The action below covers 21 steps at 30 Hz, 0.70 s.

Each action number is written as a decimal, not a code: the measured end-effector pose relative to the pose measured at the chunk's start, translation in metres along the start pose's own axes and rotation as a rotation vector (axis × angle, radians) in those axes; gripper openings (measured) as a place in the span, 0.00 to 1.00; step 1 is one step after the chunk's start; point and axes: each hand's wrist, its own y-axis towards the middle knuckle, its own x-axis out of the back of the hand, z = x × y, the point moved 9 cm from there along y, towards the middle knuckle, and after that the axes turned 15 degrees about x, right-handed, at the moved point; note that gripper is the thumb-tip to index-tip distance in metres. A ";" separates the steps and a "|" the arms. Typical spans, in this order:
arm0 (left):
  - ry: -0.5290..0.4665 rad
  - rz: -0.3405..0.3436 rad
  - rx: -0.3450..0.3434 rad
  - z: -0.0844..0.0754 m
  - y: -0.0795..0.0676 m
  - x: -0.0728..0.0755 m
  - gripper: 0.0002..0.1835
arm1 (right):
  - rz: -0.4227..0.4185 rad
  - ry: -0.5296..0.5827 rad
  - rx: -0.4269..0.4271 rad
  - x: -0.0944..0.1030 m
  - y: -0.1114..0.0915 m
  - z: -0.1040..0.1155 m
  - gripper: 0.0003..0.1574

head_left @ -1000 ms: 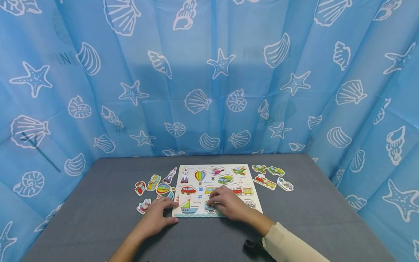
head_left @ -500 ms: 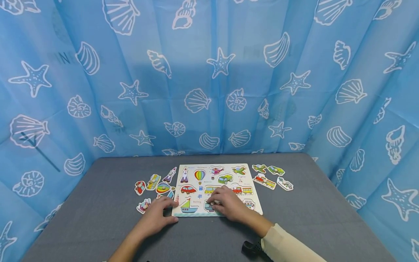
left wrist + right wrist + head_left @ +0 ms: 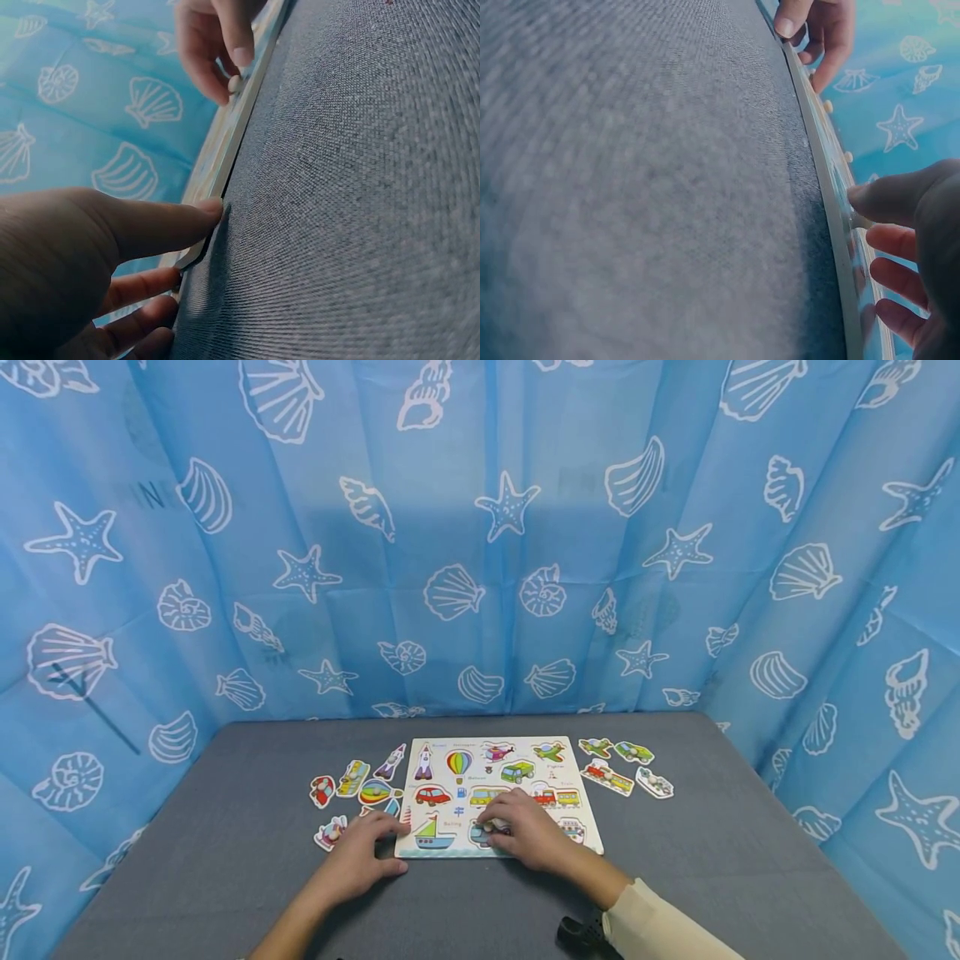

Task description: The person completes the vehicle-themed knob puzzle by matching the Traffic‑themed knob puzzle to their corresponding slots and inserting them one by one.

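Observation:
A wooden peg puzzle board [image 3: 465,852] with printed vehicle pictures lies on the grey table. My left hand [image 3: 360,856] is at its lower left corner, thumb at the front edge and fingers along the left side; in the left wrist view the thumb [image 3: 202,208] touches the edge. Over the bottom middle of the board is my right hand [image 3: 525,831], thumb and index finger spread loosely on either side of a small knob [image 3: 235,83]. That knob stands on a bluish puzzle piece [image 3: 478,835], partly covered by the fingers; its exact kind is unclear.
Left of the board lie knobbed pieces: a red car [image 3: 322,791], yellow bus [image 3: 351,778], rocket [image 3: 390,762], balloon [image 3: 377,792] and helicopter [image 3: 330,833]. On the right are a plane [image 3: 596,747], green truck [image 3: 634,752], train [image 3: 607,777] and pale piece [image 3: 654,782].
My right thumb and index finger have spread apart, uncovering more of the bluish piece and its knob. My left hand stays at the board's corner.

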 end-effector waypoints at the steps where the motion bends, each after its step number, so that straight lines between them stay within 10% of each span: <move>1: 0.000 0.000 -0.003 0.000 0.000 0.000 0.22 | -0.008 0.001 -0.001 0.001 -0.001 0.000 0.13; 21: 0.047 -0.026 -0.017 -0.002 -0.002 0.000 0.27 | -0.207 -0.136 -0.013 0.048 -0.029 -0.039 0.07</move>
